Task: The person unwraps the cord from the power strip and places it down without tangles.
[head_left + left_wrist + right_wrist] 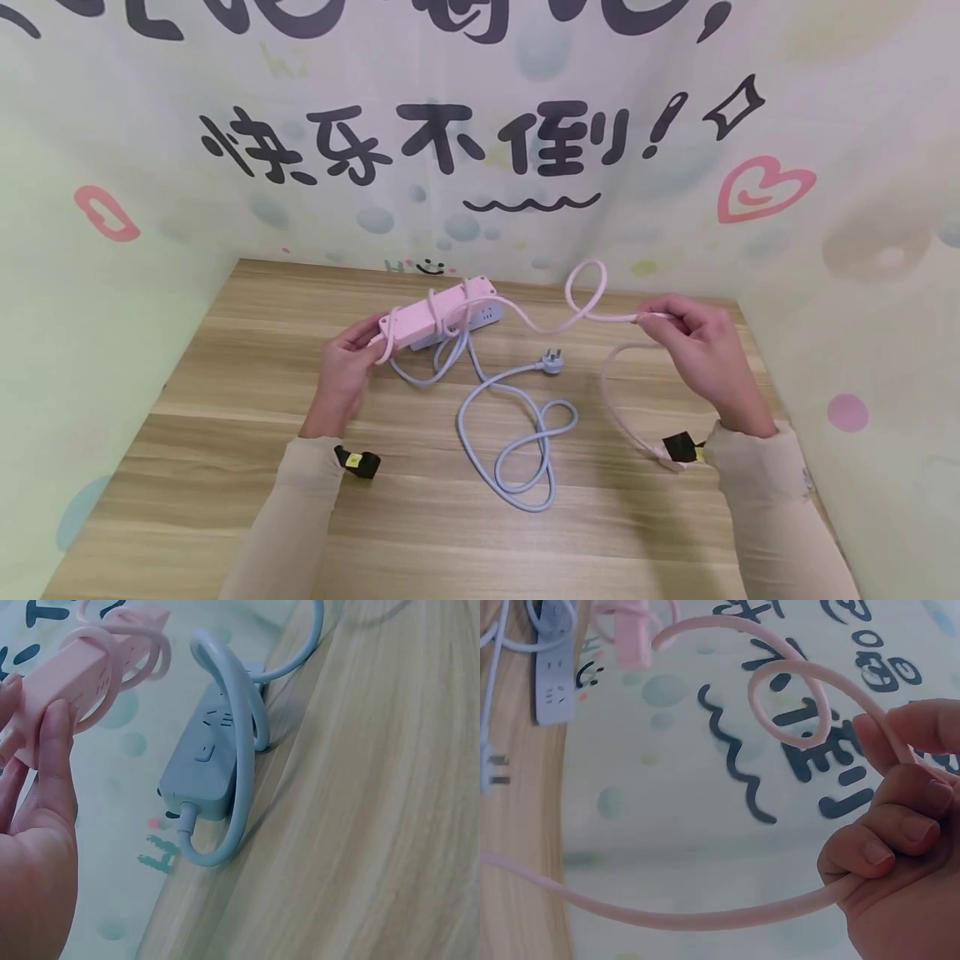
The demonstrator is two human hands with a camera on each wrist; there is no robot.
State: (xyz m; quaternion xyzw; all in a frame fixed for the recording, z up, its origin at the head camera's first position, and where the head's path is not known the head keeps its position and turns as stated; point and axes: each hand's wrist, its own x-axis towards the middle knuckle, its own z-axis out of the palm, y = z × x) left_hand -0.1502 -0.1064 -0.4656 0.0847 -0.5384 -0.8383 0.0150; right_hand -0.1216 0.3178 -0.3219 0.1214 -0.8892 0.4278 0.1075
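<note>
My left hand (347, 358) grips one end of a pink power strip (426, 318), raised over the table with its own cord wound around it. From the strip the pink cord (534, 328) runs right, making a loop in the air. My right hand (697, 337) holds that cord, thumb and forefinger pinching it and the other fingers curled round it in the right wrist view. Beyond the hand the cord hangs down to its pink plug (670, 458) by the right wrist. Behind and below the pink strip lies a blue power strip (202, 754), partly hidden in the head view.
The blue cord (462, 417) lies in loose loops across the middle of the wooden table (247, 467), its blue plug (552, 362) prongs up. A printed cloth wall (360, 221) stands along the back edge, with pale walls at both sides.
</note>
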